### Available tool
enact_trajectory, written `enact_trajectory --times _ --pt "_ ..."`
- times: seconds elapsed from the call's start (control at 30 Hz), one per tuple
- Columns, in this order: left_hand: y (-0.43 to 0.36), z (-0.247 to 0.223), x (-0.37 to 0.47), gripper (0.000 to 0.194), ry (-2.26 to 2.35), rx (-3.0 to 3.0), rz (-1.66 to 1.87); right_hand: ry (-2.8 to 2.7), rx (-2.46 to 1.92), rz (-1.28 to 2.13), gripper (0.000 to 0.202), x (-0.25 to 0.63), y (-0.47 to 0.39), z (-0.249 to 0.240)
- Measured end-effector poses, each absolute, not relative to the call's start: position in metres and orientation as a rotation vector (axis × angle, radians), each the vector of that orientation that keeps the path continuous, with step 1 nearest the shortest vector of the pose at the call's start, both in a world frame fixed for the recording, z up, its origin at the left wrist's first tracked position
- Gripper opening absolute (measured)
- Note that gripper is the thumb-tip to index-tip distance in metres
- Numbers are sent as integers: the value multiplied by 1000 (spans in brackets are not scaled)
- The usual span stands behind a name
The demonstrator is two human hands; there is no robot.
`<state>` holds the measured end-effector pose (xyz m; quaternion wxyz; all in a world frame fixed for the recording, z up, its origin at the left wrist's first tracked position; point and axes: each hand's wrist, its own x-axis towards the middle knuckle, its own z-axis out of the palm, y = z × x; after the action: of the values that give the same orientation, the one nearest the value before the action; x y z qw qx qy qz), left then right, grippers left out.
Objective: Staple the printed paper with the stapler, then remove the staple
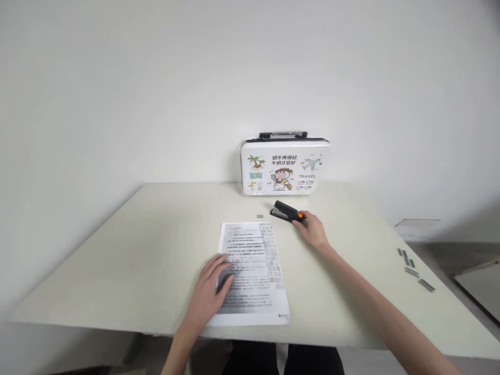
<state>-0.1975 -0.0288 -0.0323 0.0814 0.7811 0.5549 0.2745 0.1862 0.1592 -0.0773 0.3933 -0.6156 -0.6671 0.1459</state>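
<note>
Printed sheets of paper (250, 271) lie near the table's front edge, in the middle. My left hand (211, 286) rests on their left edge, palm down with its fingers spread. Beyond the upper right corner of the paper is a black stapler (287, 211) with an orange patch at its rear. My right hand (310, 229) grips that rear end between thumb and fingers; the stapler's jaws point left. A small grey strip of staples (260, 216) lies just past the paper's top edge, left of the stapler.
A white case (287, 166) with cartoon prints and a black handle stands upright against the wall at the back of the pale table (156, 234). Several grey staple strips (411, 271) lie near the right edge.
</note>
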Motion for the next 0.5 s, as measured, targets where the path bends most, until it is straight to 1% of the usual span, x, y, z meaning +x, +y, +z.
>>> enact_trajectory --times 0.13,0.3,0.4,0.5 --pt "-26 -33 -197 26 1668 2337 820 -1693 -1612 427 49 230 100 -72" --pt "-22 -32 -194 28 1665 2342 825 -1651 -1597 589 55 267 16 -69" --pt "-21 -31 -193 29 1655 2350 807 -1677 -1558 635 51 274 -19 -64" --pt "-19 -31 -192 30 1659 2358 800 -1658 -1548 669 48 271 -33 -56"
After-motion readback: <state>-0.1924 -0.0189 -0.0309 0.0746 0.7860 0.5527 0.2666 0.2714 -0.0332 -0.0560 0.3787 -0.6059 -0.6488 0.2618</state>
